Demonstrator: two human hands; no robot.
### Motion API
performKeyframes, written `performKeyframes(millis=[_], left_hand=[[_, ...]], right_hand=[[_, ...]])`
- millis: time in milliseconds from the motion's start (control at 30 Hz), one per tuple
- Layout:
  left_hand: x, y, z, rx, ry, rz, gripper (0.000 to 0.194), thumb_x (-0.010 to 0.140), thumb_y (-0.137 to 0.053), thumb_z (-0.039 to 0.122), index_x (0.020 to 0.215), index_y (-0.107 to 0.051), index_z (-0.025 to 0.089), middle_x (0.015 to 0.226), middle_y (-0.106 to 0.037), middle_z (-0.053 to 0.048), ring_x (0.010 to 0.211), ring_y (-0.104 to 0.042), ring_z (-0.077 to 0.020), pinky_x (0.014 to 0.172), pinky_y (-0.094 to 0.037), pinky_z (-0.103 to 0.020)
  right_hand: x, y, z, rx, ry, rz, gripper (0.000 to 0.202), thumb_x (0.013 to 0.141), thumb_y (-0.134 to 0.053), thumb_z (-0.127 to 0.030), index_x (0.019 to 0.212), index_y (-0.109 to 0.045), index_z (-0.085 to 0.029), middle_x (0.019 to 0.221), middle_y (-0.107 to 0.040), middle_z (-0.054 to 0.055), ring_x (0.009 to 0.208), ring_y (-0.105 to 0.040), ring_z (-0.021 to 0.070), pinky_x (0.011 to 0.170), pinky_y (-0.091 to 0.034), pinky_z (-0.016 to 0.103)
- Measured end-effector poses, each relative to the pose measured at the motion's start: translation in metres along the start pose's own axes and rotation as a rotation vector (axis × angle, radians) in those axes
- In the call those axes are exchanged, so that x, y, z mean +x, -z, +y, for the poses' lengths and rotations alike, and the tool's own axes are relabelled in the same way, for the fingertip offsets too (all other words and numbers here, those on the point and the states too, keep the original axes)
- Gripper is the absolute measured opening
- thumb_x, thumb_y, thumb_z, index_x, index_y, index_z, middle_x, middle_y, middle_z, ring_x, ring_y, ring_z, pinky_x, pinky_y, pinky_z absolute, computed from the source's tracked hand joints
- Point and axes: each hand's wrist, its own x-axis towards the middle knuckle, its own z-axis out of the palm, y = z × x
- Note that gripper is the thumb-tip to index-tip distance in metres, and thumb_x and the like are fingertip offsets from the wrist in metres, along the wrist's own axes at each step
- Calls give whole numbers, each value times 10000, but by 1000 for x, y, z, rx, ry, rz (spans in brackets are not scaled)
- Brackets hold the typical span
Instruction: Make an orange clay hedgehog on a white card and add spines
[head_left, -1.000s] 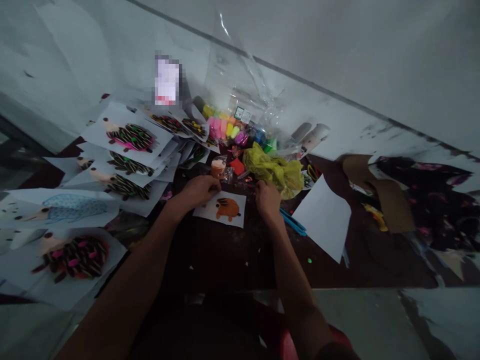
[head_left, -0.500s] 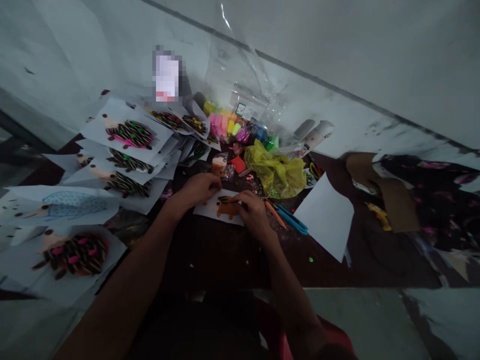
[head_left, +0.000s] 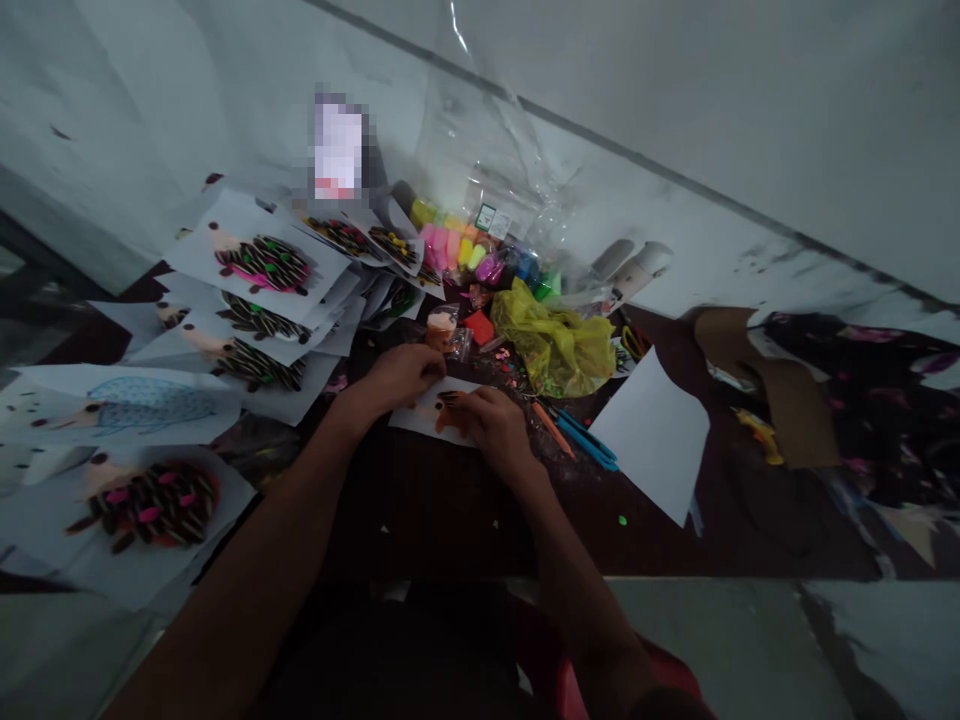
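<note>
A small white sheet (head_left: pixel 407 418) lies on the dark table, bearing an orange clay animal shape (head_left: pixel 442 418) with a few dark striped seeds (head_left: pixel 448 399) at its upper part. My right hand (head_left: pixel 496 425) reaches over the shape from the right, its thumb and fingers pinched together right at the seeds. Whatever sits between those fingertips is too small to make out. At the sheet's upper left edge rests my left hand (head_left: pixel 405 378), fingers curled and closed, their tips partly hidden.
Finished seed hedgehogs on paper (head_left: pixel 262 262) pile up at left. Beyond my hands are a small tub (head_left: pixel 441 328), a yellow plastic bag (head_left: pixel 559 345) and bagged coloured clay (head_left: pixel 472 250). Blue scissors (head_left: pixel 586 440), white paper (head_left: pixel 651 435) and a yellow glue gun (head_left: pixel 761 435) lie to the right.
My right hand has shifted slightly left and now covers more of the orange shape. My left hand stays at the sheet's edge. The whole view has moved a little.
</note>
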Motion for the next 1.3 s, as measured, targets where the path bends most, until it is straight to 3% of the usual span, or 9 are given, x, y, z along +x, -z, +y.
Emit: performKeyframes(millis=[500, 733, 833, 933, 1033, 1300], left_hand=[[-2, 4, 6, 6, 27, -29, 232, 856, -553, 161, 947, -765, 187, 991, -770, -69, 869, -692, -200, 732, -491, -253], [-4, 7, 12, -4, 64, -37, 265, 859, -538, 158, 965, -778, 195, 972, -764, -64, 823, -695, -195, 759, -514, -264], [-5, 8, 13, -14, 47, -27, 262, 856, -537, 155, 959, -774, 196, 964, -764, -59, 830, -693, -192, 762, -519, -259], [-4, 6, 10, -3, 37, -22, 249, 859, -538, 164, 948, -769, 193, 972, -764, -63, 840, -691, -194, 763, -516, -260], [-2, 4, 6, 8, 31, -18, 241, 849, -547, 167, 940, -769, 192, 994, -765, -67, 891, -692, -207, 788, -509, -265], [-3, 2, 5, 41, 9, -7, 258, 841, -539, 176, 955, -769, 198, 1007, -768, -62, 920, -693, -206, 814, -515, -268]], right_hand=[[4, 0, -7, -257, 49, -64, 166, 954, -653, -197, 1065, -762, -254, 885, -657, 40, 847, -563, 178, 712, -370, 264], [1, 3, -6, -185, 80, 50, 156, 988, -609, -274, 985, -759, -231, 900, -641, 54, 849, -563, 177, 735, -406, 268], [1, 12, 4, -132, -22, 123, 216, 1005, -542, -234, 959, -752, -207, 909, -649, 65, 877, -593, 181, 785, -435, 275], [2, 25, 24, -209, -280, 171, 195, 968, -573, -203, 980, -768, -210, 953, -672, 84, 908, -610, 214, 764, -439, 295], [4, 36, 40, -325, -463, 134, 229, 961, -571, -190, 1039, -785, -216, 981, -686, 110, 937, -621, 247, 747, -439, 312], [10, 42, 35, -408, -557, -1, 251, 968, -572, -234, 1116, -774, -213, 1078, -693, 116, 1037, -626, 239, 817, -444, 296]])
